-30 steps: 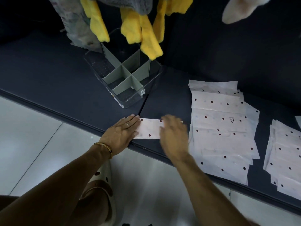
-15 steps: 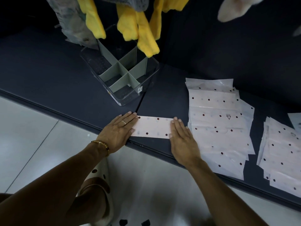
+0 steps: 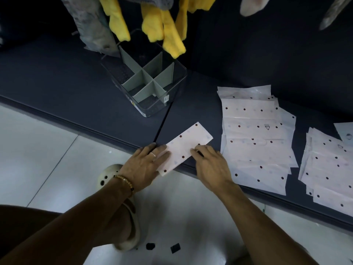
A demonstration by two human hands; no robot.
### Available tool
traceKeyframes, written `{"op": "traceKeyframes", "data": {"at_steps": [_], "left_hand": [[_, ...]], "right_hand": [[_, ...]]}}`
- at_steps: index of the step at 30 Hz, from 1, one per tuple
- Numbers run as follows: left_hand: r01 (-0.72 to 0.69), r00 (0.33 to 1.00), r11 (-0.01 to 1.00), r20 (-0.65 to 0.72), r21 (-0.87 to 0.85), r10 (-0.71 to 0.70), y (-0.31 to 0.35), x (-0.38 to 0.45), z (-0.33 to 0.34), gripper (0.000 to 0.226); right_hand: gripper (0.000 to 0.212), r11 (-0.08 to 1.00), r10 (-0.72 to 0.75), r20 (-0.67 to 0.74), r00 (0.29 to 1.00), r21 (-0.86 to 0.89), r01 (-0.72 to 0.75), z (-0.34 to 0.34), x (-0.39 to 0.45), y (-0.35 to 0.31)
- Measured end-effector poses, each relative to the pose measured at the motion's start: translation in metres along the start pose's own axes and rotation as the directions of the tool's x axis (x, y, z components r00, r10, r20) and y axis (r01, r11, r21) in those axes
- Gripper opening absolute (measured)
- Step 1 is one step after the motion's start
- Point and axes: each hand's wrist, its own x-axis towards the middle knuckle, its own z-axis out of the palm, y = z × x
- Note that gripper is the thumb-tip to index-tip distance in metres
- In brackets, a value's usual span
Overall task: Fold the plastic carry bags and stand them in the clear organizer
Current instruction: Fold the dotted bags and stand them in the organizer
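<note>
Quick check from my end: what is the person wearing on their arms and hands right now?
Both forearms are bare, no sleeves or gloves. The left hand has a thin silver-coloured ring on one finger, and its wrist carries a tan beaded bracelet with a dark bead. The right hand shows nothing worn.

The folded bag [image 3: 186,148] looks like thin frosted plastic, whitish with dark dots, pretty matt with a slight sheen. Same stuff in the stack of flat bags [image 3: 256,138] beside it, where a few crinkled glossy patches catch the light near the top. The organizer [image 3: 172,96] has clear, smooth, shiny plastic walls, and its dividers [image 3: 145,79] are an opaque grey-green matt plastic. The counter [image 3: 57,88] is dark, flat matt, smooth. The yellow cloths [image 3: 168,33] hanging above look soft and fuzzy, like terry or microfibre. Floor tiles [image 3: 38,146] are pale with a dull gloss.
</note>
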Motion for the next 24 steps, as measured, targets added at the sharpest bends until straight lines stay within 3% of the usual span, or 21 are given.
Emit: {"op": "traceKeyframes", "data": {"at_steps": [3,7,10,12,15,17,19,24], "left_hand": [[-0.043,0.995,0.997,-0.093,-0.062,0.037,0.007,0.006,-0.005,0.049],[-0.007,0.97,0.983,-0.239,-0.181,-0.037,0.025,0.02,-0.017,0.031],[0.106,0.966,0.946,-0.193,-0.307,-0.171,0.035,0.033,-0.028,0.032],[0.169,0.96,0.86,-0.117,-0.482,-0.254,0.037,0.038,-0.032,0.034],[0.24,0.916,0.568,-0.011,-0.787,-0.402,0.037,0.046,-0.034,0.024],[0.29,0.88,0.546,-0.004,-0.786,-0.475,0.035,0.055,-0.031,0.016],[0.375,0.849,0.592,0.008,-0.713,-0.529,0.035,0.062,-0.028,0.032],[0.475,0.793,0.595,0.022,-0.648,-0.609,0.034,0.076,-0.024,0.03]], "right_hand": [[0.038,1.0,-0.013,0.012,1.0,0.012,0.013,-0.005,-0.002,0.002],[0.025,0.991,-0.048,-0.002,0.999,0.126,0.047,-0.007,0.0,-0.013],[0.015,0.916,0.173,0.032,0.984,0.361,-0.173,-0.003,0.008,-0.021],[0.015,0.813,0.312,0.061,0.948,0.5,-0.299,-0.002,0.012,-0.018],[0.012,0.648,0.451,0.107,0.886,0.643,-0.408,-0.003,0.021,-0.012],[0.012,0.577,0.537,0.122,0.835,0.669,-0.469,-0.001,0.027,-0.011],[0.006,0.535,0.597,0.142,0.789,0.663,-0.524,0.001,0.035,-0.012],[0.015,0.55,0.664,0.176,0.727,0.543,-0.634,0.003,0.053,-0.015]]}}
